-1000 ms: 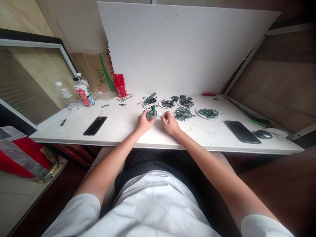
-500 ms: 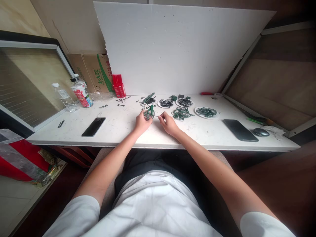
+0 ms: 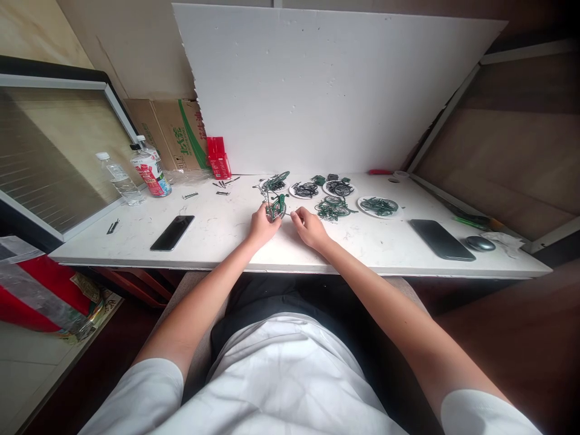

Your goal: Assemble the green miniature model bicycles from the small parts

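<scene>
My left hand [image 3: 264, 227] is closed on a small green and black model bicycle [image 3: 277, 206], holding it just above the white table. The bicycle's wheel faces right and its handlebar end points away from me; my fingers hide part of it. My right hand [image 3: 309, 226] is closed in a pinch on a thin dark rod [image 3: 289, 214], whose tip reaches toward the wheel; its exact kind is too small to tell. Beyond the right hand lies a pile of green bicycle frames [image 3: 334, 208]. A white plate [image 3: 399, 211] of dark green parts is farther right.
Plates of black wheels [image 3: 339, 187] and black parts [image 3: 305, 190] stand at the back. Phones lie left [image 3: 173, 233] and right [image 3: 440, 239], with a mouse [image 3: 480, 243] at far right. Bottles [image 3: 151, 174] and a red box [image 3: 219, 158] stand back left. A white board [image 3: 335, 90] rises behind.
The model bicycle has shifted slightly to the right and tilted a little in my left hand. My right hand stays nearly in place, still pinching the thin rod.
</scene>
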`<state>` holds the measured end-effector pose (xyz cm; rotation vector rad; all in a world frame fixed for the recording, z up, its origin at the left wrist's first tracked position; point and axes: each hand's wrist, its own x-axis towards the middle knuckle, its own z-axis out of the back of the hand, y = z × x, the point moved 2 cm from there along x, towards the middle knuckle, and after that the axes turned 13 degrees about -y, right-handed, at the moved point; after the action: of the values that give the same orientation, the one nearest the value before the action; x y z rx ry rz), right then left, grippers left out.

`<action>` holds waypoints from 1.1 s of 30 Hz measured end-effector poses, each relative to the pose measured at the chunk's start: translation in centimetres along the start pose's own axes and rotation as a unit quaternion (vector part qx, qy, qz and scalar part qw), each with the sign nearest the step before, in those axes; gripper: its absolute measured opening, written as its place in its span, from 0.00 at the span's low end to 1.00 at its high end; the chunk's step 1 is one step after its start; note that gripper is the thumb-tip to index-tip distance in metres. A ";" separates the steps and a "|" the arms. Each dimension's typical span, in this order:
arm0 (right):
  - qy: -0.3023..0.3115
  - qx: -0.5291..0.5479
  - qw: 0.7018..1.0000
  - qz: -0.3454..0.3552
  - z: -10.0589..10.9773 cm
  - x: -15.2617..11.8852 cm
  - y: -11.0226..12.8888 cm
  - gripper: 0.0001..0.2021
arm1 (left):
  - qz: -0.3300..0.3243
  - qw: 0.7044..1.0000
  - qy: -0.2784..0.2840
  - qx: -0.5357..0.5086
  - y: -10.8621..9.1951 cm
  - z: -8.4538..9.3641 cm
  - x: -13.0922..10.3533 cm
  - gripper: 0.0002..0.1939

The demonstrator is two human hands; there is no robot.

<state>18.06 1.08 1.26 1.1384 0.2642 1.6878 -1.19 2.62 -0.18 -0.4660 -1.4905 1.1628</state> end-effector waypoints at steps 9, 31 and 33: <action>-0.004 0.080 0.996 0.046 0.2 0.0 0.2 0.12 | 0.025 0.999 0.009 -0.020 0.1 0.1 0.1 0.20; -0.006 -0.031 0.999 0.003 0.2 0.1 0.2 0.23 | 0.027 0.998 0.039 -0.044 1.1 -0.4 0.1 0.17; -0.011 -0.039 0.999 -0.007 0.2 0.0 0.1 0.20 | 0.011 0.999 0.030 -0.025 1.1 -0.4 0.1 0.17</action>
<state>18.13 0.98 1.45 1.0950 0.1909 1.6588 -1.24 3.35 -1.09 -0.5479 -1.4685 1.1208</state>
